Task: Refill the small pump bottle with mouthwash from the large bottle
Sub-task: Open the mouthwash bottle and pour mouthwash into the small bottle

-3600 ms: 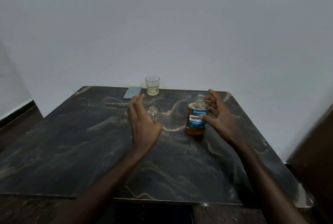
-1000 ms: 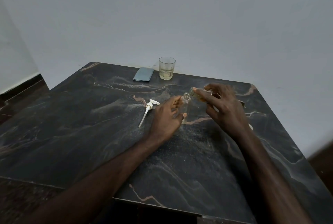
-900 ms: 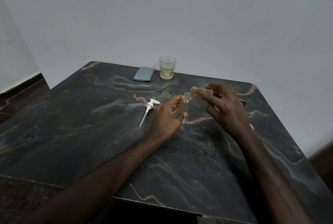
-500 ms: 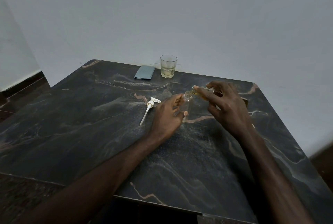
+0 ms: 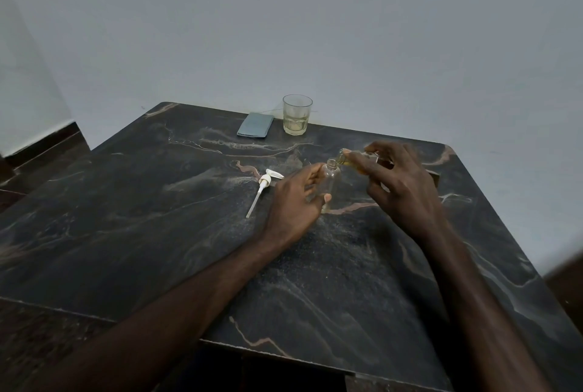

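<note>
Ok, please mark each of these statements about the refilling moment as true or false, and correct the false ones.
1. The left hand holds the small bottle upright. True.
2. The pump is screwed onto the small bottle. False: it lies on the table, left of the left hand, and the small bottle's neck is open.
3. The right hand tilts the large bottle, with its mouth close above the small bottle's opening. True.
4. The glass at the far edge is empty. False: it holds some pale liquid.
</note>
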Available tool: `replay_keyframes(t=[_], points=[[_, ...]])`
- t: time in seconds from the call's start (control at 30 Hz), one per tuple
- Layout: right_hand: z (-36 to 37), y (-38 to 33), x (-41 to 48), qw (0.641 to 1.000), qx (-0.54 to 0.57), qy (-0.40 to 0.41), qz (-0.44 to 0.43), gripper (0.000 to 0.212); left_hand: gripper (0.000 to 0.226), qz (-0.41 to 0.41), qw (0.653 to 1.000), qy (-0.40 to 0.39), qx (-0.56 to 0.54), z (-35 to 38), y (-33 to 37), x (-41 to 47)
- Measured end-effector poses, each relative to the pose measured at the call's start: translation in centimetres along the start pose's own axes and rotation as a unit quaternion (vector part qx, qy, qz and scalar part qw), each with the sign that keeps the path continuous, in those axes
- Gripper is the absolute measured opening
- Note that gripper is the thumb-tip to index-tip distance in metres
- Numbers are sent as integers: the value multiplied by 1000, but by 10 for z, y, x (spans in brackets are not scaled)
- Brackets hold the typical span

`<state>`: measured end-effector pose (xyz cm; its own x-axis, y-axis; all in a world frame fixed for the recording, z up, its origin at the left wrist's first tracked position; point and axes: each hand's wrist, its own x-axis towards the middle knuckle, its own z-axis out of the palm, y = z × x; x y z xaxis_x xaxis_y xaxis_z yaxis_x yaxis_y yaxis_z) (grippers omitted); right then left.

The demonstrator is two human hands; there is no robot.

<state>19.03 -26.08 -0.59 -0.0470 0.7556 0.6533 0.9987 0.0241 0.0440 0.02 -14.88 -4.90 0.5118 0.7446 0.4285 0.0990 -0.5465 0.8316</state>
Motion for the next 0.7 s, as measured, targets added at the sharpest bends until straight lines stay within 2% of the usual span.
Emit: replay_keyframes(t=[0.7], points=[[-2, -3, 1, 1000, -4, 7, -3, 62, 57, -2, 1000, 1, 14, 1, -1, 1]])
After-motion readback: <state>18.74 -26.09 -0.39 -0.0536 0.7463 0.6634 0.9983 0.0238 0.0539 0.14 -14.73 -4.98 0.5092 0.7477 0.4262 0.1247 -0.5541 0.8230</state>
